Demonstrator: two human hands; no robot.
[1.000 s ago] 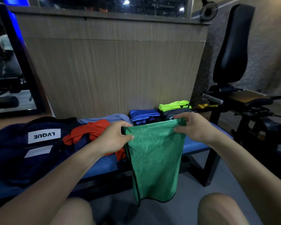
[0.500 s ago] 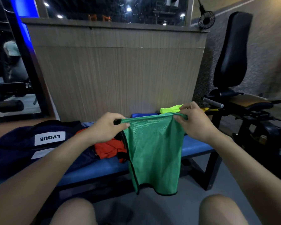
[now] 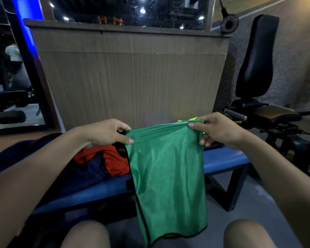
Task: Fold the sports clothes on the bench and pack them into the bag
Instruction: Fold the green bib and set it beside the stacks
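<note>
Green mesh garment [image 3: 168, 169] hangs lengthwise, apparently folded, top edge pinched.

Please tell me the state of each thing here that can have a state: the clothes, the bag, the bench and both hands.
green mesh garment: held up by its top edge, hanging in front of the bench.
left hand: pinches the top left corner.
right hand: pinches the top right corner.
orange garment: crumpled, unfolded.
dark blue bag: lying on the bench.
blue bench: carries bag and clothes.
</note>
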